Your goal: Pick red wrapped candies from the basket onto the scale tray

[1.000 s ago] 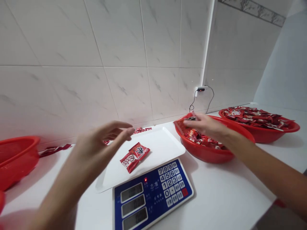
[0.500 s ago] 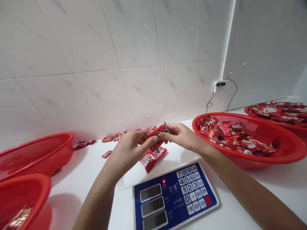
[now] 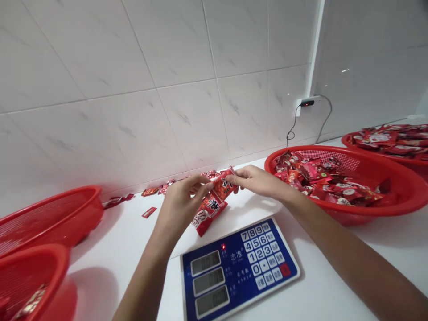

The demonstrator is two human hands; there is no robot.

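Fingers (image 3: pixel 199 182) of left hand (image 3: pixel 180 205) and right hand (image 3: pixel 257 180) are pinching one red packet (image 3: pixel 223 187) by its ends, hovering at 12 o'clock of the scale (image 3: pixel 239 263); thin end-pinch is probably risking it slipping onto the tabletop (image 3: pixel 127 240).

White marbled wall tiles (image 3: pixel 187 53) back a white counter (image 3: pixel 117 232), with a plugged-in charger (image 3: pixel 306 103).

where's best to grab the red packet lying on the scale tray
Probably pinch its near end from above, from the keypad side: the lying packet is flat with that end free, while the left hand and the held packet overhang its far end.
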